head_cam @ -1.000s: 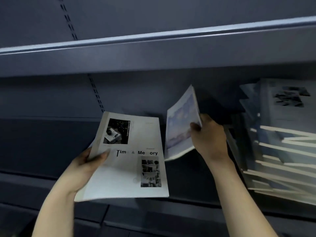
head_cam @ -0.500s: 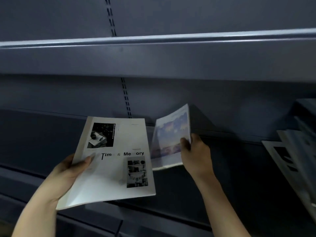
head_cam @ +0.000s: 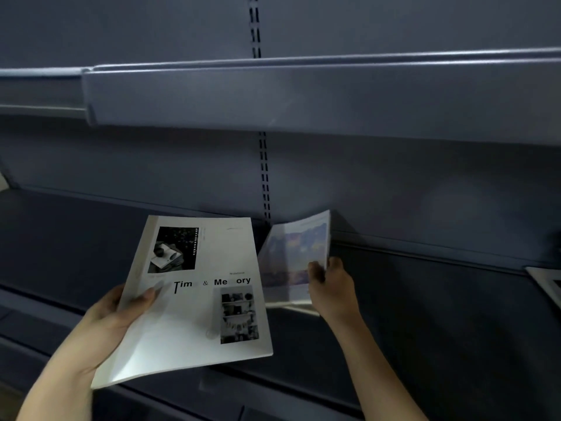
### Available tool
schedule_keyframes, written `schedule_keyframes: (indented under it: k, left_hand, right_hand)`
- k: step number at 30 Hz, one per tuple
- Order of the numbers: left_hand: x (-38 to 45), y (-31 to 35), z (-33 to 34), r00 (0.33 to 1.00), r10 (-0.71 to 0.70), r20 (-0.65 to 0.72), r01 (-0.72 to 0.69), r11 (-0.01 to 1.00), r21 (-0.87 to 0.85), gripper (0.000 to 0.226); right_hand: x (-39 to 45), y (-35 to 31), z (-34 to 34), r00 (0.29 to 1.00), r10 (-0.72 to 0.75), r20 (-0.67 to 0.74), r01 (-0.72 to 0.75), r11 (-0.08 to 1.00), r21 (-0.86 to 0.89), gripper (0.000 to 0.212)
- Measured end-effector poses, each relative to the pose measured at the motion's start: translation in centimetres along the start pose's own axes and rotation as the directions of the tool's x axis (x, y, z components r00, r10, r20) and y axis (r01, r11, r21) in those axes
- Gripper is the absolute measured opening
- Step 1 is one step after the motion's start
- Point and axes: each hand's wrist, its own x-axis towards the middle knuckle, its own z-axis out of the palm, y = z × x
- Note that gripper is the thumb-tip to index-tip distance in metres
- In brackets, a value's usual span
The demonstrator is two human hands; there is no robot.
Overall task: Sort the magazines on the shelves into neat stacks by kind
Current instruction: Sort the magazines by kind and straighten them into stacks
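Note:
My left hand (head_cam: 112, 317) grips the left edge of a white magazine (head_cam: 194, 299) titled "Time & Memory", cover up, held in front of the dark shelf (head_cam: 440, 299). My right hand (head_cam: 332, 287) pinches the right edge of a smaller magazine with a pale sky picture (head_cam: 293, 259), tilted up on its edge just right of the white one. The two magazines overlap slightly at the middle. Only a corner of another magazine (head_cam: 546, 284) shows at the far right edge.
An upper shelf (head_cam: 303, 98) with a thick front lip juts out above my hands. A slotted upright (head_cam: 264, 177) runs down the back panel behind the magazines. A lower shelf front (head_cam: 212, 390) crosses below my arms.
My view has swung left: the pile of magazines at the right has slid almost out of sight. Both hands hold the same magazines and have carried them leftward along the shelf.

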Motion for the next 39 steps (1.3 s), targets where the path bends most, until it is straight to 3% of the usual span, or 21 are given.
schedule_keyframes:
  k: [10, 15, 20, 22, 26, 30, 34, 39]
  left_hand:
    - [2.0, -0.2, -0.9, 0.995, -0.016, 0.103, 0.018, 1.0, -0.011, 0.049]
    - [2.4, -0.6, -0.6, 0.994, 0.012, 0.108, -0.013, 1.0, 0.005, 0.028]
    - [2.3, -0.4, -0.4, 0.992, 0.019, 0.126, -0.018, 1.0, -0.014, 0.024]
    - [2.4, -0.4, -0.3, 0.99, 0.027, 0.138, -0.025, 1.0, -0.015, 0.028]
    - [2.5, -0.2, 0.3, 0.975, 0.048, 0.216, -0.052, 0.999, 0.014, 0.059]
    - [2.5, 0.3, 2.6, 0.971, 0.07, 0.227, -0.083, 0.995, 0.048, 0.04]
    - [2.5, 0.8, 6.9, 0.943, 0.101, 0.316, -0.143, 0.983, 0.113, 0.039]
    - [1.6, 1.2, 14.2, 0.938, 0.057, 0.341, -0.094, 0.991, 0.094, 0.013]
  right_hand:
    - [0.7, 0.3, 1.9, 0.99, 0.118, -0.081, -0.131, 0.975, -0.178, 0.033]
    - [0.8, -0.2, 2.4, 0.985, 0.088, -0.147, -0.148, 0.869, -0.472, 0.041]
    - [1.1, -0.5, 2.2, 0.983, 0.108, -0.146, -0.175, 0.772, -0.611, 0.041]
    - [1.3, -0.4, 2.0, 0.984, 0.108, -0.138, -0.172, 0.744, -0.645, 0.045]
    - [1.1, -0.2, 0.8, 0.988, 0.092, -0.121, -0.151, 0.685, -0.712, 0.055]
    - [0.7, 0.7, -2.0, 0.994, -0.006, -0.105, -0.075, 0.656, -0.751, 0.049]
    - [-0.1, 2.8, -5.8, 0.996, -0.043, -0.073, -0.023, 0.69, -0.724, 0.047]
    - [-1.7, 5.8, -10.8, 0.996, -0.058, -0.074, -0.011, 0.709, -0.705, 0.051]
